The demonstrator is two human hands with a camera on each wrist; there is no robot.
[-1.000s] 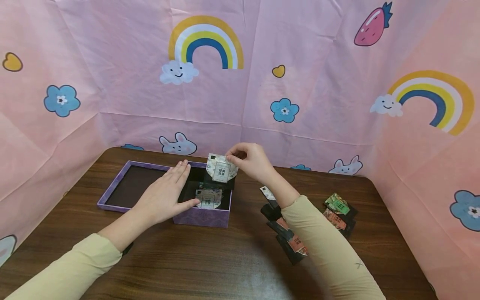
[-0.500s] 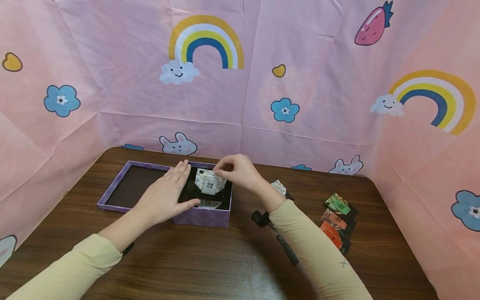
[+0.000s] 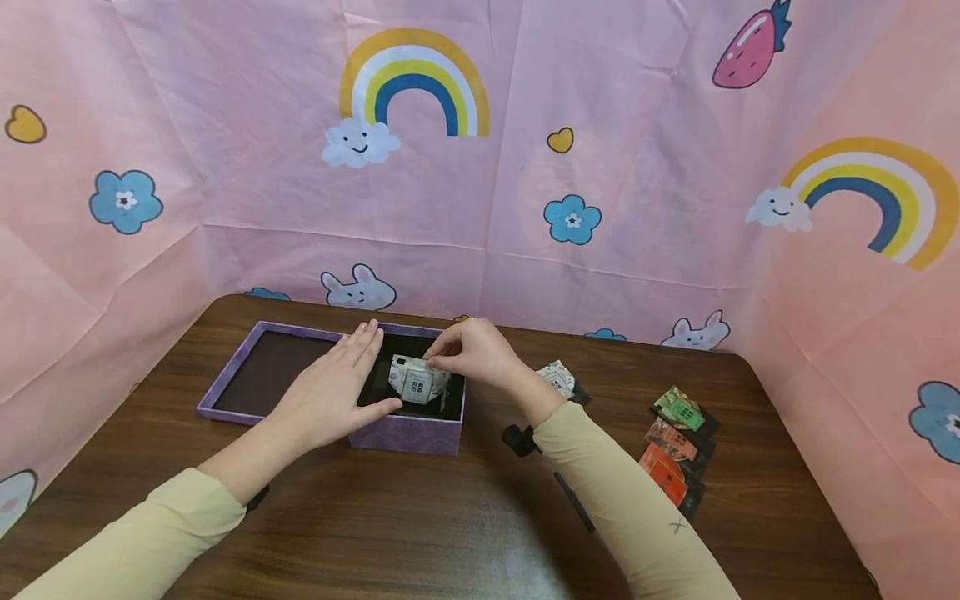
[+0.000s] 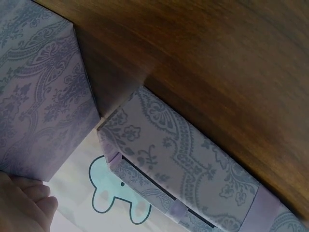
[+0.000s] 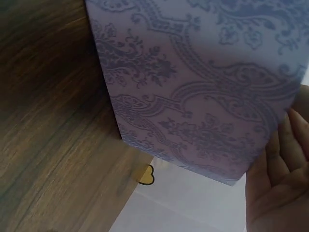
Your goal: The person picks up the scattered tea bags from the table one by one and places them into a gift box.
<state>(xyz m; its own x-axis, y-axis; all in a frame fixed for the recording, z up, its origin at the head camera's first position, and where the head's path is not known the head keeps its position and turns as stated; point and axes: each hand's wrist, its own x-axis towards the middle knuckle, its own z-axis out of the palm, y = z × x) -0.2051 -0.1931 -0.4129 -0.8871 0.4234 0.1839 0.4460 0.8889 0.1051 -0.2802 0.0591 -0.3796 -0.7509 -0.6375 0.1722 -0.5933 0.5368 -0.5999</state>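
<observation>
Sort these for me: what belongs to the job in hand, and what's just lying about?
Likely the job's: right hand, pinched white packet, left hand, purple box, loose packets.
Apparently just there: lid beside the box, patterned cloth backdrop.

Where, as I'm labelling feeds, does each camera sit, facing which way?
Head: worn there, facing forward and down at the box; left hand, right hand, sleeves show.
Left wrist: worn there, facing forward to lid and box; left fingers show.
Right wrist: worn there, facing leftward at the box; right hand partly shows.
Both wrist views share the box.
</observation>
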